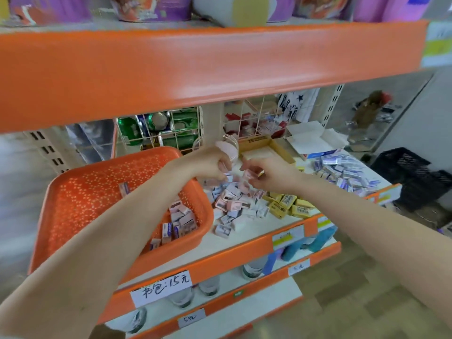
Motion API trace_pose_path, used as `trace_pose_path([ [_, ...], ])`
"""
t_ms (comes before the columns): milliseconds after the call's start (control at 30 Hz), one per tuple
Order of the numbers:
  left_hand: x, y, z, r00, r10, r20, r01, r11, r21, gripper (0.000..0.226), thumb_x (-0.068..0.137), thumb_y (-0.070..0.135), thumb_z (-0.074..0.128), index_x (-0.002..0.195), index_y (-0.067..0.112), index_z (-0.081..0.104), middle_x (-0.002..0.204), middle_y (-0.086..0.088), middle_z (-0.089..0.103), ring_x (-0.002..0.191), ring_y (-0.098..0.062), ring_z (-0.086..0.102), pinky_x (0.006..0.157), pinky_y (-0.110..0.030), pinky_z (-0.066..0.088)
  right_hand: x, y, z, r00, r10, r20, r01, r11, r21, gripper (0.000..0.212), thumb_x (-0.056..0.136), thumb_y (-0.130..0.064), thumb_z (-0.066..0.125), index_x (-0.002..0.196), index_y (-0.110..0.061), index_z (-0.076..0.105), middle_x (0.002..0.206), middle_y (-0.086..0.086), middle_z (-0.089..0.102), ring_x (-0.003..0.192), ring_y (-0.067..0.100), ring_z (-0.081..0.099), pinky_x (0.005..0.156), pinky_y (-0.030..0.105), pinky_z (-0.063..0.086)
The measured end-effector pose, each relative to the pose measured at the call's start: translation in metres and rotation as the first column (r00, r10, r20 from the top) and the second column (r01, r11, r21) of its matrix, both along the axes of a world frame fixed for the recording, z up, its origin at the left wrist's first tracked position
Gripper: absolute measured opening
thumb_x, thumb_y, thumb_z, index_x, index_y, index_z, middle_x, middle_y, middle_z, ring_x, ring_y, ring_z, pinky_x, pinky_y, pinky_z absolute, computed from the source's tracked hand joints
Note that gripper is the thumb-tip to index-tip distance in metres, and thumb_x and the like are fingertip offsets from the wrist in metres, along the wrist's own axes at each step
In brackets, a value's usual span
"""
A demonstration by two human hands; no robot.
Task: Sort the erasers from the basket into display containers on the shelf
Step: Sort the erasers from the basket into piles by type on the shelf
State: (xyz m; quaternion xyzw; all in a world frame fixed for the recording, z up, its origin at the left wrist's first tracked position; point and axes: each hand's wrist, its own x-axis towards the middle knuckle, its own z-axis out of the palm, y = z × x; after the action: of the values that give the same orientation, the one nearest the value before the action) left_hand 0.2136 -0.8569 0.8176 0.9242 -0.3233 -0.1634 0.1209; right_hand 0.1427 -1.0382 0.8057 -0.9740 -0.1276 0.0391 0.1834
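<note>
Left grip [211, 165] is pinching a small eraser [229, 177]; right grip [270, 176] is holding a pink eraser [249, 173] over the shelf pile [234, 201], probably grouping by colour.

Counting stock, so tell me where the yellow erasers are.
The yellow erasers sit right of centre in the head view, heaped near the front edge of the shelf, just right of the pink eraser pile and below the right hand.

Orange-edged metal shelves [195, 69] stand beside a grey wall [413, 118]. Black plastic crates [415, 177] sit at the right, near a tan patterned floor [342, 309].
</note>
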Motion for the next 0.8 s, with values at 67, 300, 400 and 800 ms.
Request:
trace_pose_path([
  [67,-0.003,0.002,0.0,0.999,0.001,-0.044,0.001,1.0,0.031,0.035,0.081,0.023,0.072,0.115,0.022,0.063,0.112,0.006,0.064,0.095,-0.01,0.059,0.08,-0.024,0.047,0.0,0.004,-0.003,1.0,0.004,-0.028,-0.004,1.0,0.021,0.04,0.085,-0.018,0.065,0.125,-0.015,0.057,0.107,0.004,0.064,0.099,0.02,0.06,0.078,0.02,0.042],
  [300,-0.009,0.013,0.0,0.998,0.016,0.064,-0.025,0.99,0.138,0.043,0.082,0.033,0.07,0.122,0.022,0.062,0.114,0.006,0.065,0.095,-0.014,0.062,0.084,-0.031,0.05,0.002,0.023,-0.019,0.997,0.079,-0.024,-0.076,0.994,0.083,0.046,0.091,-0.015,0.054,0.136,-0.016,0.048,0.122,0.008,0.062,0.092,0.018,0.058,0.07,0.012,0.039],
  [400,-0.009,0.024,0.011,0.988,0.114,0.105,-0.119,0.992,0.039,0.035,0.086,0.026,0.063,0.121,0.019,0.063,0.116,0.005,0.065,0.098,-0.012,0.061,0.082,-0.024,0.048,0.001,0.026,-0.034,0.994,0.095,-0.057,-0.087,0.988,0.128,0.043,0.097,-0.024,0.047,0.14,-0.015,0.042,0.131,0.008,0.054,0.098,0.013,0.053,0.075,0.009,0.032],
  [800,-0.021,0.042,0.007,0.964,0.244,0.103,-0.226,0.961,-0.16,0.025,0.091,0.028,0.059,0.115,0.022,0.064,0.113,0.008,0.063,0.101,-0.007,0.055,0.083,-0.021,0.041,-0.018,0.037,-0.073,0.951,0.249,0.182,-0.241,0.968,-0.066,0.069,0.078,-0.061,0.035,0.129,-0.02,0.056,0.141,0.004,0.047,0.131,0.028,0.04,0.106,0.05,0.033],
])
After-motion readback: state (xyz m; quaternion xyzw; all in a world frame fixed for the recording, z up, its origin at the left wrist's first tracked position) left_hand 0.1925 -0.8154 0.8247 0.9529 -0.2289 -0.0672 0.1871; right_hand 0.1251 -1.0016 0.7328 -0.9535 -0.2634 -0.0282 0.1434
